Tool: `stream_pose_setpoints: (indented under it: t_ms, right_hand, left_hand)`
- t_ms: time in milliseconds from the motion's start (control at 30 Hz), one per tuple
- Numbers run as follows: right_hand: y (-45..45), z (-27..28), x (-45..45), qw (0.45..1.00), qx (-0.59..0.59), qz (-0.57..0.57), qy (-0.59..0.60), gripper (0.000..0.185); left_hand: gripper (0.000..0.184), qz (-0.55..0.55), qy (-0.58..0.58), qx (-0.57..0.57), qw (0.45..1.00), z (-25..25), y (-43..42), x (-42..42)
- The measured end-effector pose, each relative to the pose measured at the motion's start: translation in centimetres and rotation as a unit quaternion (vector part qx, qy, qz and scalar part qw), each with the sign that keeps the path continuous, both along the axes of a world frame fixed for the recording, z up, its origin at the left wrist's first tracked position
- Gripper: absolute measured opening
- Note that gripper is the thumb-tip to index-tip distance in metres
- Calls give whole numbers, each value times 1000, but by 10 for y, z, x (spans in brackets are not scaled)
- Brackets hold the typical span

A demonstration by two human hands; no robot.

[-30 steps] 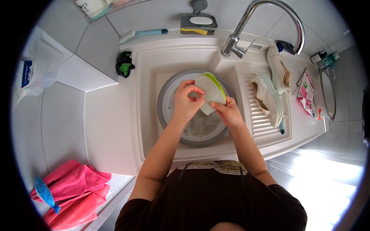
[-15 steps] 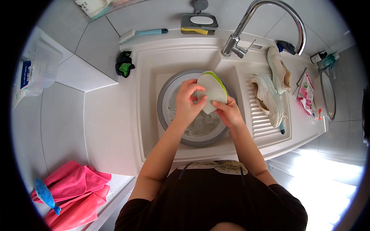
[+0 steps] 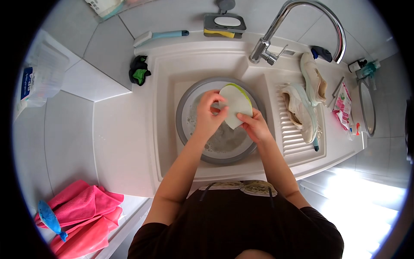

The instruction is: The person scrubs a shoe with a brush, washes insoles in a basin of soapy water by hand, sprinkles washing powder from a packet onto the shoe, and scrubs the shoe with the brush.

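Note:
A pale grey-white insole [image 3: 236, 102] with a bright green edge is held up over a round basin [image 3: 183, 129] of cloudy, sudsy water. My right hand [image 3: 255, 125] pinches its lower right side, thumb on the pale face and fingers behind. At its left edge my left hand [image 3: 210, 113] has curled fingers, with thumb and forefinger against the pale face; the other fingertips are partly hidden. The basin stands inside the sink [image 3: 166, 159].
White shoes [image 3: 302, 113] lie on the ribbed drainboard [image 3: 289, 146], right. Behind the sink stand a chrome tap [image 3: 263, 49], a blue-handled brush [image 3: 161, 36] and a soap holder [image 3: 209, 21]. Pink rubber gloves [image 3: 88, 203] lie lower left; a pink packet [image 3: 342, 105] is far right.
The insole has tilted slightly and shifted a little left and down. My left fingers have moved slightly against its edge; my right hand keeps its grip.

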State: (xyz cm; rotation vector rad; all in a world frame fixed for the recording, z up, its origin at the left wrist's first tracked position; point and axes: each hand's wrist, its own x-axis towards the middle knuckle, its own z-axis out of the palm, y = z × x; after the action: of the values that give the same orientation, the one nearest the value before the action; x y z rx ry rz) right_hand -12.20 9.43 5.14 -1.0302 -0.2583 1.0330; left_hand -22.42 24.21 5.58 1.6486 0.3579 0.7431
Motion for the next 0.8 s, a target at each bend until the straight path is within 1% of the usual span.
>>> stream_pose_setpoints:
  t_ms: [33, 67, 100, 133, 167, 200, 233, 267, 300, 333, 367, 400, 433, 467, 500, 533, 567, 600, 667, 700, 767, 800]
  right_hand:
    - [1, -8, 3, 999, -50, 18, -12, 24]
    - [1, -18, 5, 994, -99, 35, -23, 26]
    - [-1, -32, 6, 994, -101, 34, -20, 26]
    - [-2, -49, 9, 982, -168, 81, -41, 28]
    - [-2, -66, 13, 962, -234, 129, -61, 29]
    - [-2, -79, 14, 961, -234, 133, -62, 29]
    - [-3, -90, 14, 949, -256, 169, -77, 37]
    - [-2, -101, 14, 934, -276, 205, -92, 45]
    - [-1, -115, 14, 934, -276, 208, -91, 45]
    - [-1, -128, 12, 928, -301, 186, -116, 55]
    - [-2, -140, 10, 920, -328, 163, -139, 65]
    - [-2, -147, 10, 919, -331, 165, -135, 65]
    - [-1, -152, 9, 910, -340, 163, -172, 71]
    - [0, -157, 9, 899, -349, 160, -210, 77]
    - [3, -162, 11, 899, -352, 161, -207, 77]
    - [6, -167, 12, 885, -371, 159, -231, 80]
    - [9, -172, 13, 871, -390, 158, -254, 84]
    - [11, -171, 11, 871, -391, 160, -252, 84]
    - [17, -169, 9, 856, -457, 107, -215, 85]
    - [17, -174, 10, 856, -458, 109, -215, 85]
    - [17, -183, 11, 801, -516, 114, -281, 85]
    - [17, -190, 10, 800, -517, 115, -281, 85]
  left_hand:
    - [43, -1, 3, -2, 1000, -11, 1, 2]
    - [50, 30, 16, -27, 999, -23, 2, 4]
    - [58, 63, 29, -51, 996, -35, 3, 5]
    - [58, 63, 31, -52, 996, -43, 6, 3]
    - [62, -13, 159, -175, 972, -51, 10, 0]
    - [67, -86, 279, -292, 911, -62, 14, -2]
    - [67, -82, 278, -293, 911, -92, 12, -4]
    - [69, -91, 279, -325, 899, -135, 10, -7]
    - [71, -101, 280, -356, 886, -158, 8, -9]
    - [71, -100, 283, -358, 884, -161, 5, -11]
    - [68, -70, 315, -352, 879, -163, -1, -11]
    - [66, -40, 346, -345, 872, -166, -5, -10]
    - [66, -41, 350, -348, 869, -180, -7, -11]
    - [66, -32, 381, -271, 883, -195, -8, -10]
    - [65, -23, 408, -191, 892, -200, -8, -9]
    - [65, -24, 410, -193, 891, -205, -8, -8]
    - [64, 0, 437, -116, 892, -209, -8, -7]
    - [63, 25, 460, -38, 887, -208, -8, -6]
    - [62, 26, 484, -21, 874, -204, -8, -3]
    - [61, 27, 506, -2, 862, -199, -8, 0]
    - [60, 23, 524, 9, 851, -190, -10, 3]
    - [59, 21, 540, 22, 841, -186, -11, 5]
